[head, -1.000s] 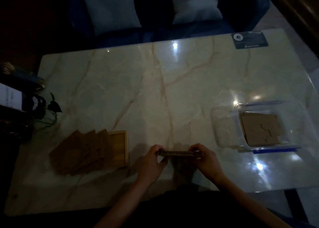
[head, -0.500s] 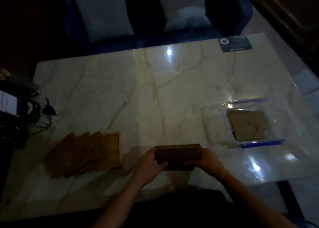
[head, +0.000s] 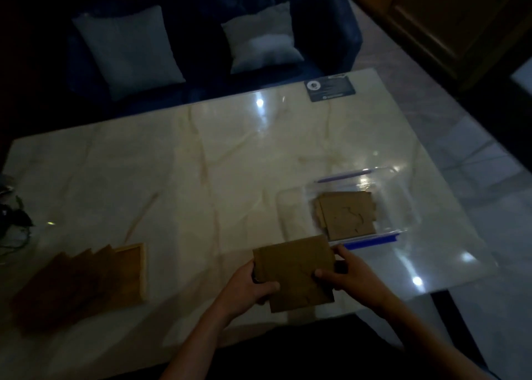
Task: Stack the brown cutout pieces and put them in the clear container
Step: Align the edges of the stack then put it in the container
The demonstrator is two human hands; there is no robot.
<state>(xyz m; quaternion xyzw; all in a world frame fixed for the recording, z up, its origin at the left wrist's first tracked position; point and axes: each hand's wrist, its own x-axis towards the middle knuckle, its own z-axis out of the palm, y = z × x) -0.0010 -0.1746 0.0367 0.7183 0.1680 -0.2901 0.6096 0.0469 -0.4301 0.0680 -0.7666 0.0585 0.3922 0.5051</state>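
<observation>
Both hands' fingers curl round the stack of brown cutout pieces [head: 293, 273]: left hand [head: 250, 286] on its L edge, right hand [head: 349, 276] on its R edge, stack flat over the near surface [head: 201, 163]. Clear container [head: 403, 195] just beyond-R, w/ brown pieces inside [head: 347, 215]. Fanned pieces [head: 66, 281] overlap a wooden tray [head: 135, 270] far L. Dark card [head: 329, 87] at far edge; two pillows [head: 126, 51] on blue sofa behind. Room dim.

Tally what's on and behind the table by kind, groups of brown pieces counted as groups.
Brown piece groups: 3 (held stack, pile in container, fanned row)
Clear container: 1
Wooden tray: 1
Dark card: 1
Pillows: 2 ()
Hands: 2 (left hand, right hand), both holding the stack
Total: 10
</observation>
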